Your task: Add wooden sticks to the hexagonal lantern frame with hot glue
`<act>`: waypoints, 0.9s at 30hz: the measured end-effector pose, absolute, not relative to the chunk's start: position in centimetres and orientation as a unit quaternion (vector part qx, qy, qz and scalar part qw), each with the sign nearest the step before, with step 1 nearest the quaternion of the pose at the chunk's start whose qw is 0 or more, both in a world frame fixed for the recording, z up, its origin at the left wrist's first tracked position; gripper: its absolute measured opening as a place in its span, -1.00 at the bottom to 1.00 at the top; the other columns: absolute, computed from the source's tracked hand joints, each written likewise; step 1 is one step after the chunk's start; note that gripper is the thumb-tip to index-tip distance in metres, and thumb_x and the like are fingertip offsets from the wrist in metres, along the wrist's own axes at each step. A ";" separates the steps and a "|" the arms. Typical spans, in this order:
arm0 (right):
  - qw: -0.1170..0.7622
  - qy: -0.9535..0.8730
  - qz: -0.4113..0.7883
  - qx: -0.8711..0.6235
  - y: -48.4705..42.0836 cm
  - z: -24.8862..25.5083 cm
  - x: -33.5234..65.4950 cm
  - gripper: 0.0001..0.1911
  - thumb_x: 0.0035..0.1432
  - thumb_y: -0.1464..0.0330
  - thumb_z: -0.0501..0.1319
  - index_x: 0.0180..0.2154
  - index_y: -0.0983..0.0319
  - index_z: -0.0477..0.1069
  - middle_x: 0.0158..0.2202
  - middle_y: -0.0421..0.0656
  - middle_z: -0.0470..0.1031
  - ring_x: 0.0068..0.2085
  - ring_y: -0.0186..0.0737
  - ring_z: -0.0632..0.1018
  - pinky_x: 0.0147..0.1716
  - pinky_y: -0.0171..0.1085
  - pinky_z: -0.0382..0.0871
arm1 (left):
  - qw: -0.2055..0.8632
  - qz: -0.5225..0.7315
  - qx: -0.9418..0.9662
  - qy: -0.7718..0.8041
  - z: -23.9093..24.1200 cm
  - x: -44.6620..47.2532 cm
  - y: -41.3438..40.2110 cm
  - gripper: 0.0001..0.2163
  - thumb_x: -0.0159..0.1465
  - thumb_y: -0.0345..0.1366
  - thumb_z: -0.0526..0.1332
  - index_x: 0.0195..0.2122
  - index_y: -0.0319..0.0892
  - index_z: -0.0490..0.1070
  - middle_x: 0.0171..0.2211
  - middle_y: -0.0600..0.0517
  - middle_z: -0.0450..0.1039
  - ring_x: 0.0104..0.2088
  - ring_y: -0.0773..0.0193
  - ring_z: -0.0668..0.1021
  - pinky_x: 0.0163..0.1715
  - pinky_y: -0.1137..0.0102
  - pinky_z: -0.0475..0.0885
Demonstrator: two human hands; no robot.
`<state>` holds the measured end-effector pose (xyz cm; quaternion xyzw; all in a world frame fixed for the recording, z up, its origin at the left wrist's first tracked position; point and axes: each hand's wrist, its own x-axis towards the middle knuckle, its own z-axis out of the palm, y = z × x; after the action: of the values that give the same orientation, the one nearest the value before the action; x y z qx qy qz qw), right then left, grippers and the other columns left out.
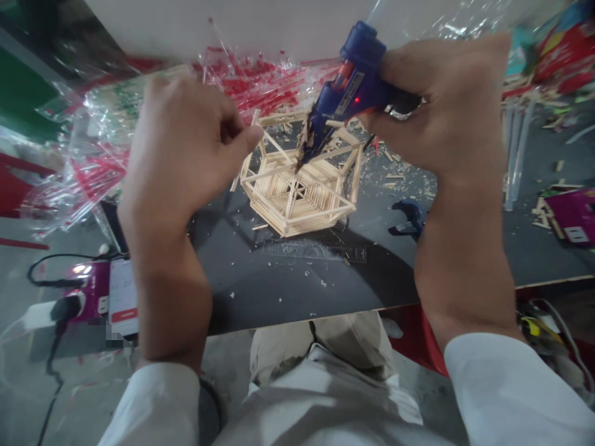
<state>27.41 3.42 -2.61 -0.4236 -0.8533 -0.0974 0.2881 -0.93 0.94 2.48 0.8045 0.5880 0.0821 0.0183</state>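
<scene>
A blue glue gun with a small red light is gripped in my right hand, its nozzle pointing down. The dirty tip is over the middle of a six-sided frame of thin wooden sticks, where sticks cross; I cannot tell whether it touches them. My left hand is at the frame's upper left corner, thumb and fingers pinched on a wooden stick there. The frame rests on the dark table, with layered sticks forming its base.
A clear ruler lies in front of the frame. Blue-handled pliers are by my right wrist. Plastic-wrapped red sticks pile up behind. A phone and a purple power strip with cables are at left. Wood scraps litter the table.
</scene>
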 end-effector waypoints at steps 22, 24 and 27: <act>0.274 -0.764 -0.122 -0.571 3.2 -1.8 32.2 -0.50 0.19 0.11 0.37 0.05 0.29 0.59 -0.04 0.01 0.67 -0.07 0.03 0.68 -0.08 -0.07 0.52 | 0.138 0.036 0.805 0.576 1.5 0.9 0.4 -0.69 0.31 -0.21 0.27 -0.58 -0.13 0.47 -0.60 0.08 0.29 -0.50 0.27 0.36 -0.30 0.25 0.21; 0.266 -0.721 -0.106 -0.631 3.1 -2.3 33.3 -0.55 0.16 0.20 0.40 0.02 0.32 0.60 -0.06 0.06 0.67 -0.08 0.03 0.67 -0.07 -0.08 0.51 | 0.144 0.046 0.815 0.559 1.0 1.0 0.6 -0.70 0.31 -0.24 0.27 -0.58 -0.17 0.47 -0.64 0.11 0.21 -0.51 0.32 0.29 -0.32 0.28 0.17; 0.275 -0.657 -0.089 -0.696 2.7 -4.8 34.6 -0.67 0.12 0.22 0.42 -0.11 0.26 0.61 -0.17 0.01 0.66 -0.16 -0.03 0.64 -0.12 -0.12 0.49 | 0.156 0.050 0.824 0.542 0.1 1.1 0.9 -0.71 0.31 -0.26 0.26 -0.58 -0.17 0.48 -0.66 0.13 0.10 -0.53 0.33 0.24 -0.34 0.30 0.15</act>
<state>34.64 2.68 -4.80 -0.6963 -0.6570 -0.0887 0.2749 1.13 0.93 0.13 0.8243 0.5419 0.0500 0.1564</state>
